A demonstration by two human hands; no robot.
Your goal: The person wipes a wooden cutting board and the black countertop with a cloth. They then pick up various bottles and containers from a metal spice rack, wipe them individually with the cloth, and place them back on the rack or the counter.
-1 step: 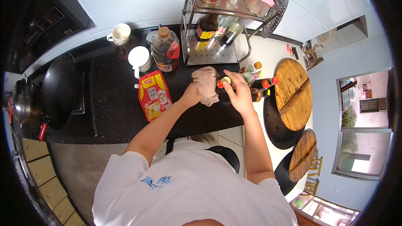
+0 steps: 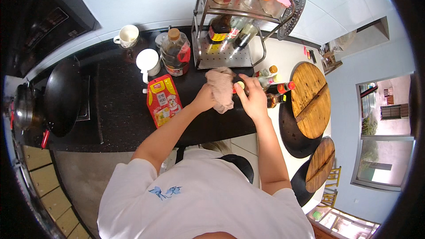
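Note:
A pinkish-beige cloth [image 2: 221, 90] is bunched in my left hand [image 2: 204, 98], over the black worktop. It presses against the side of a small bottle [image 2: 239, 85] with a yellow cap and some red below it. Fingers of my right hand [image 2: 253, 100] close around that bottle near its top; its body is mostly hidden by the cloth and hand. Just right of this hand stand several small bottles, among them a red-capped bottle [image 2: 287, 86]. A red and yellow spouted pouch [image 2: 163, 99] lies left of my left forearm.
A metal two-tier rack [image 2: 226, 55] with jars and bottles stands behind my hands. Left of it are a large brown-capped jug [image 2: 175, 55], a white mug [image 2: 148, 62] and a patterned cup [image 2: 128, 36]. A wok [image 2: 63, 97] sits far left; round wooden lids [image 2: 311, 99] lie at right.
The cloth has shifted slightly right and now covers more of the small bottle. My right hand keeps its hold, almost in the same place.

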